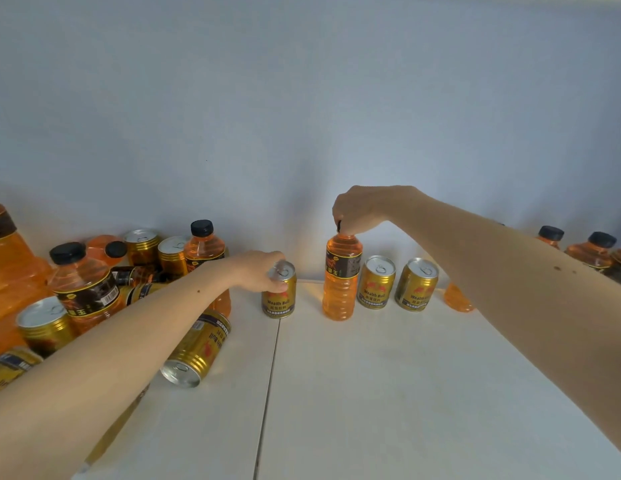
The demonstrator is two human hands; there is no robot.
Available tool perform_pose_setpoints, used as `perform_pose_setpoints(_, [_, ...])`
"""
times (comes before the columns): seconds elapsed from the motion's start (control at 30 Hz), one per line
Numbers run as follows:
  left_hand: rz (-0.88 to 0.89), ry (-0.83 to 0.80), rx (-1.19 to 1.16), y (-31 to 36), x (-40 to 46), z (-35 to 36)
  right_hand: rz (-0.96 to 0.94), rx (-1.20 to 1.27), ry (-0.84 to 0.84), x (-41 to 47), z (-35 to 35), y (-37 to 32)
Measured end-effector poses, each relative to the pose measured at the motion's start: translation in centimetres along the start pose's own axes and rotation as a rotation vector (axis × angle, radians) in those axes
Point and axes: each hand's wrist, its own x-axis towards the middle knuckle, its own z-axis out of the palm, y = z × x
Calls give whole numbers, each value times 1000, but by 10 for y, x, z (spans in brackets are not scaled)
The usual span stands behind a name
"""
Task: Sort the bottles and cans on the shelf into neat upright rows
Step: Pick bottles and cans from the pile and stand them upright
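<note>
Head view shows the left hand (259, 271) clamped on a can (279, 293), the right hand (362, 209) pinching a bottle (340, 278) by its cap; set both down squarely beside the 2 upright cans (395, 284) right of those fingers.

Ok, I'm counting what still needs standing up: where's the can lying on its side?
In the head view, the tipped can lies left of centre on the shelf, beside the left forearm and in front of the cluttered pile.
</note>
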Motion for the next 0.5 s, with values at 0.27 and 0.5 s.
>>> perform_pose_setpoints(0.27, [62,-26,110,13,6,-13,14,81,-47,-5,2,0])
perform_pose_setpoints(0.5, [101,-7,161,24,5,-15,59,161,41,-18,15,4])
